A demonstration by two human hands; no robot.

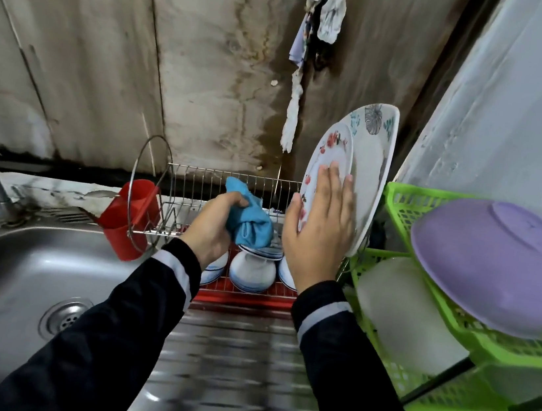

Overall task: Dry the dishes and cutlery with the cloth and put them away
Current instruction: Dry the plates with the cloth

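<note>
**A:** Fingers (332, 186) of the right hand (319, 232) lie straight and spread on the face of the small plate (334, 148), with the thumb at its left rim. Nothing is curled round it. What goes first?

**B:** That plate. It stands on edge at the right end of the dish rack (211, 180), against the big plate (371, 156). A flat palm only presses. If the plate is wet and gets lifted before the thumb and fingers pinch the rim, I think it slides down onto the bowls (252, 272) stacked upside down just below.

**A:** And the big one?

**B:** Pushing right could tip it toward the green shelf (401, 201), where a purple bowl (496, 266) already sits tilted near the edge.

**A:** The other hand?

**B:** The left hand (211, 228) has its fingers clamped on the bunched blue cloth (250, 223), just left of the plate and over the bowls. It's busy, so it can't catch anything. Bunched like that, the cloth would wipe poorly.

**A:** Cutlery?

**B:** Maybe in the red holder (136, 211) at the rack's left end, beside the sink (12, 274). I can't see inside it.
</note>
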